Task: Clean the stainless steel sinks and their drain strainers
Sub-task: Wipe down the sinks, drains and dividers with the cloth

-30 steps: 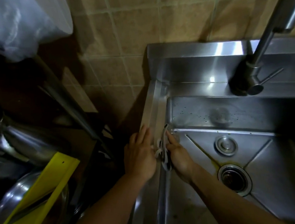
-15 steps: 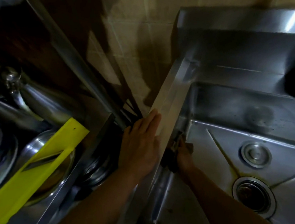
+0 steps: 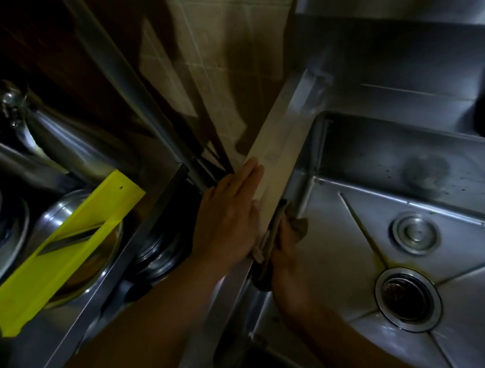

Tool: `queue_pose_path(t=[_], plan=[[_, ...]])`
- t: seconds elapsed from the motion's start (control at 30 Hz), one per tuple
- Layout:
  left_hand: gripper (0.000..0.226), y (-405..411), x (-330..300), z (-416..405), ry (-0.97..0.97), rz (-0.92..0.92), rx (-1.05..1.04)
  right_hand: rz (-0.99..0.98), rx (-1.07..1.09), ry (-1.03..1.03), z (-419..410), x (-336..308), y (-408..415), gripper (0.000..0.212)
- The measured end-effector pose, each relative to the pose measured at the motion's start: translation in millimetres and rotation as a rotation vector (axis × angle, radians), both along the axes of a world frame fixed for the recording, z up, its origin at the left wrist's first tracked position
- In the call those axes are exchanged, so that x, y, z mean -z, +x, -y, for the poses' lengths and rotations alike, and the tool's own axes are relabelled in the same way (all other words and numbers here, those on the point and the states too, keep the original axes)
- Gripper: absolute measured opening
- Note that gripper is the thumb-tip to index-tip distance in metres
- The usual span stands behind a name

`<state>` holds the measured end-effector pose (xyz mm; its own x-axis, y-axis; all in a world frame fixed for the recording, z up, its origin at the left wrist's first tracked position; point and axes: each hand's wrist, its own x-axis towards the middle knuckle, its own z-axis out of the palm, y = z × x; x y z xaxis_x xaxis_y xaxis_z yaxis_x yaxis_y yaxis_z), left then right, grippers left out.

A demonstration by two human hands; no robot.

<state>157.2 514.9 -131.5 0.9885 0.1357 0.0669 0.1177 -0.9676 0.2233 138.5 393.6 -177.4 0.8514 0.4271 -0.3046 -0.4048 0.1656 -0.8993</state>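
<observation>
Left hand [image 3: 230, 216] flat, bracing sink [image 3: 277, 155] rim; right hand [image 3: 286, 251] grips cloth [image 3: 298, 227]. We risk slipping (wet steel edge).

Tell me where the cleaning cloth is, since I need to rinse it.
In the head view, the dark grey cloth is against the steel sink's left inner wall, gripped by the right hand, just below the rim.

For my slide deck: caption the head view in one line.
Left hand flat on the sink rim while the right hand wipes its inner edge with a cloth; drain strainer untouched.
</observation>
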Motion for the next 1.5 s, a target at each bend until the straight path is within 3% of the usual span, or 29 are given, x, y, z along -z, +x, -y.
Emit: queue_pose_path(t=[0.07,0.13,0.2,0.3,0.37,0.4,0.47,0.6,0.63,0.73,0.83,0.93,1.17,1.37,1.5], plan=[[0.056,-0.6,0.8,0.0,0.007,0.004,-0.001,-0.109,0.053,-0.099,-5.4,20.7,4.9,0.052],[0.056,-1.3,1.8,-0.3,0.012,-0.001,-0.001,-0.249,0.175,-0.227,-13.5,47.4,10.9,0.036],[0.055,-2.0,2.2,-1.5,0.007,0.001,0.004,-0.271,0.290,-0.273,-17.3,73.5,16.5,0.025],[0.055,-1.5,2.6,-2.3,0.003,0.008,0.011,-0.270,0.129,-0.306,-15.9,77.9,14.3,0.039],[0.056,-2.5,3.2,-1.9,0.005,0.013,0.013,-0.244,0.125,-0.376,-12.8,68.1,11.2,0.023],[0.056,-2.2,3.3,-2.0,0.002,0.015,0.010,-0.240,0.068,-0.384,-10.6,59.8,8.6,0.028],[0.055,-1.1,2.0,-1.3,-0.006,0.007,0.002,-0.284,-0.054,-0.287,-4.8,32.7,-2.1,0.038],[0.053,-0.8,-7.0,3.7,-0.080,-0.009,-0.028,-0.107,-0.169,-0.112,10.2,-17.7,-32.8,0.027],[0.052,-2.8,-11.3,5.5,-0.101,0.003,-0.046,-0.068,-0.193,-0.090,12.4,-26.6,-36.6,0.035],[0.049,-19.4,-19.9,10.7,-0.072,0.045,-0.093,-0.004,-0.177,-0.049,10.6,-42.5,-39.9,0.051],[0.049,-56.2,-21.8,12.2,0.056,0.020,-0.072,-0.066,-0.117,0.025,5.7,-41.0,-40.8,0.043],[0.056,-82.3,-12.2,10.3,0.121,-0.107,-0.049,-0.106,-0.108,-0.092,0.8,-14.2,-36.2,0.043],[0.056,-82.6,-1.5,5.5,0.125,-0.084,-0.060,-0.341,-0.057,-0.494,-10.3,58.2,-15.7,0.034],[0.055,-84.3,-2.3,5.4,0.128,-0.071,-0.068,-0.297,-0.220,-0.420,0.0,24.3,-28.0,0.038],[0.056,-84.3,-2.7,7.3,0.122,-0.066,-0.084,-0.084,-0.432,-0.319,16.1,-19.7,-49.1,0.047]])
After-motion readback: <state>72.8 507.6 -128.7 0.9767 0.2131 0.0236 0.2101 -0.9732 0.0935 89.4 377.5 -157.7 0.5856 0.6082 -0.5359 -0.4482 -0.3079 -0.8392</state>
